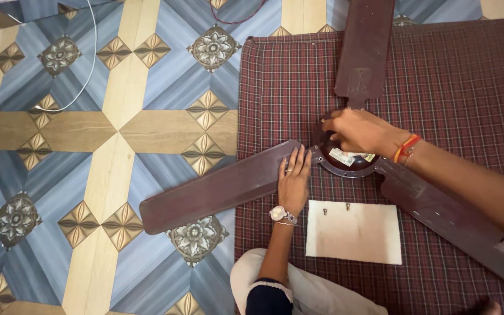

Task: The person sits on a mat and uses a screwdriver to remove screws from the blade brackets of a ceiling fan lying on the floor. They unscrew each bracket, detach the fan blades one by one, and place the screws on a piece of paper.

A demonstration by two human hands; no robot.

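As fan (345,157) lies on cloth (468,87), left hand (294,178) presses blade (217,186) flat, open; right hand (360,131) cups hub, grip unclear. Likely heavy, rigid; blades thin, hold hub.

Ceiling fan (345,157) on checked cloth (468,87), its left blade (217,189) jutting off cloth onto patterned floor (88,175); left hand (294,181) flat on that blade near hub; right hand (360,131) on hub; pad (354,232) with two screws (336,209) in front of hub; cable (86,70) far left on floor
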